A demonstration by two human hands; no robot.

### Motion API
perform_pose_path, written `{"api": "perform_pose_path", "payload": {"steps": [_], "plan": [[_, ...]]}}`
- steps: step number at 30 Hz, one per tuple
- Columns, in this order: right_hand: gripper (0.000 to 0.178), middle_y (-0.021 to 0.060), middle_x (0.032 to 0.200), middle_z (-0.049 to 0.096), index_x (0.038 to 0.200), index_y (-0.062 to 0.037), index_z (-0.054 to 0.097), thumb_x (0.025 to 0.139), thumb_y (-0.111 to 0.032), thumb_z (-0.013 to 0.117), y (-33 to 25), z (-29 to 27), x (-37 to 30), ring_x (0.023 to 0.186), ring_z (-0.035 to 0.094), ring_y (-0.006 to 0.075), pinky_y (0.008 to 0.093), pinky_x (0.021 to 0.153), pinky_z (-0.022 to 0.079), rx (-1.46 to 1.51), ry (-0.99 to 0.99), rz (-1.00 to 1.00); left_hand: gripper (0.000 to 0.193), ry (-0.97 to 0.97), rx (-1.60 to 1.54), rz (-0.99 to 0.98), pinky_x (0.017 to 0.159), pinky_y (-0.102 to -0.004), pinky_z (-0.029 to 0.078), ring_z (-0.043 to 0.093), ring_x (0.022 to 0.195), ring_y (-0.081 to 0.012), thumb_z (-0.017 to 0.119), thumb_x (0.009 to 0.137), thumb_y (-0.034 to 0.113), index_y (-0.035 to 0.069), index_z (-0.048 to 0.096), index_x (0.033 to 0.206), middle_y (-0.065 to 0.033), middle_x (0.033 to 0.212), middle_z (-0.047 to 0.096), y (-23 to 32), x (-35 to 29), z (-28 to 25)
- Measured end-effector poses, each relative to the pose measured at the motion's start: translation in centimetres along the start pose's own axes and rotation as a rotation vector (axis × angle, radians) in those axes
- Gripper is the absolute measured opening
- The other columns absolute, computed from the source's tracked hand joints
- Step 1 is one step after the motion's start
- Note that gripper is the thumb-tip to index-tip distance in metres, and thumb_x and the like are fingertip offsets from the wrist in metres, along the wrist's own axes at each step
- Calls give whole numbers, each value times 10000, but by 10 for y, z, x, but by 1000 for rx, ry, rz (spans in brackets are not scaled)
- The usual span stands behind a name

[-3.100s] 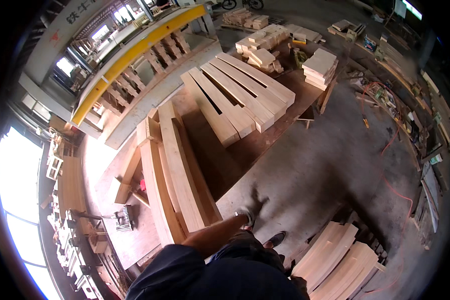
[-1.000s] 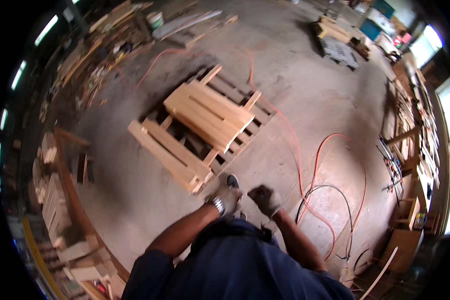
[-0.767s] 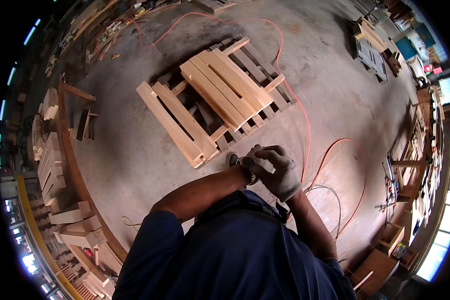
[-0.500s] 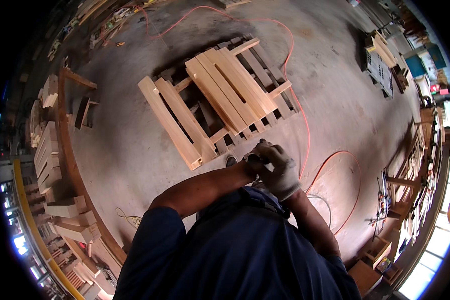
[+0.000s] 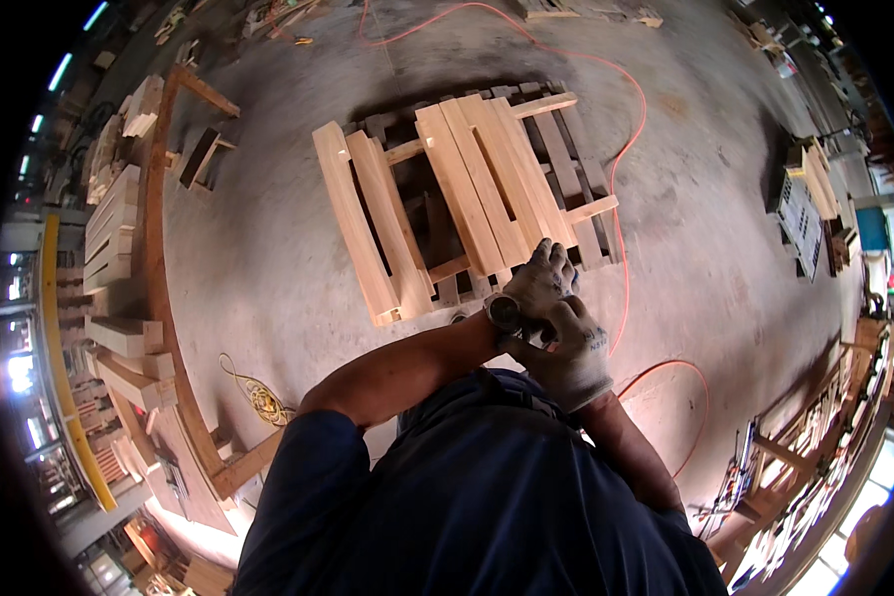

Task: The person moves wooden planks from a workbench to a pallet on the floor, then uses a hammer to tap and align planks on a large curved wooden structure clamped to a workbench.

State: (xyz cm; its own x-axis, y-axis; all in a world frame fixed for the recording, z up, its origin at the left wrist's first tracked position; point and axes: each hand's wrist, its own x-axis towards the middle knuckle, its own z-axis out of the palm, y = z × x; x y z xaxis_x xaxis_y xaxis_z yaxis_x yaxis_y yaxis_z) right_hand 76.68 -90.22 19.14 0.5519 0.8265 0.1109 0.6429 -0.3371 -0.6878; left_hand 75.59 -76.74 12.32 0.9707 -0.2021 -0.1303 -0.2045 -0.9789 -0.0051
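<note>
Both hands wear pale work gloves with dark patches and meet in front of my waist. My left hand (image 5: 542, 282) points away from me with its fingers stretched out, and holds nothing that I can see. A round dark watch (image 5: 505, 313) sits on the left wrist. My right hand (image 5: 572, 356) is closed on the cuff side of the left glove, its thumb toward the watch; the exact grip is partly hidden. Just beyond the hands lie several planed timber pieces (image 5: 467, 184), some with slots, on two crosswise battens (image 5: 594, 210) over a weathered slatted pallet (image 5: 556, 149).
An orange hose (image 5: 644, 109) curves over the concrete floor right of the pallet. A coiled yellow cord (image 5: 264, 401) lies at the left, near a long wooden frame (image 5: 156, 219) with stacked timber (image 5: 114, 228) behind it. At the right stands a grey crate (image 5: 798, 219) with boards.
My left hand has gone from curled under the right to fingers extended away from me. The right hand has shifted back toward the left wrist. The view has turned, moving the pallet rightward.
</note>
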Motion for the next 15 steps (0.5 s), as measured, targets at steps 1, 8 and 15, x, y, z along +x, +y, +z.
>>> {"api": "perform_pose_path", "payload": {"steps": [1, 8, 15], "plan": [[387, 102, 912, 695, 970, -70, 699, 735, -283, 921, 13, -6, 0, 773, 679, 274, 414, 724, 522, -15, -9, 12, 508, -17, -13, -44, 1163, -538, 335, 483, 1373, -383, 589, 945, 409, 51, 669, 1296, -162, 1340, 647, 0, 9, -7], [303, 127, 873, 696, 879, -43, 691, 807, -264, 886, 106, -67, 8, 745, 664, 275, 413, 710, 515, 269, -179, 41, 454, 36, 61, -269, 1183, -559, 315, 488, 1347, -386, 566, 983, 308, -1, 656, 1303, -163, 1295, 656, 30, 89, 0], [192, 154, 891, 694, 945, -49, 688, 841, -159, 807, 140, -119, 13, 757, 703, 337, 440, 667, 567, 231, -112, -87, 465, 76, 112, -376, 1178, -570, 314, 493, 1331, -398, 568, 956, 352, -5, 693, 1228, -167, 1234, 676, 59, 131, -21]]}}
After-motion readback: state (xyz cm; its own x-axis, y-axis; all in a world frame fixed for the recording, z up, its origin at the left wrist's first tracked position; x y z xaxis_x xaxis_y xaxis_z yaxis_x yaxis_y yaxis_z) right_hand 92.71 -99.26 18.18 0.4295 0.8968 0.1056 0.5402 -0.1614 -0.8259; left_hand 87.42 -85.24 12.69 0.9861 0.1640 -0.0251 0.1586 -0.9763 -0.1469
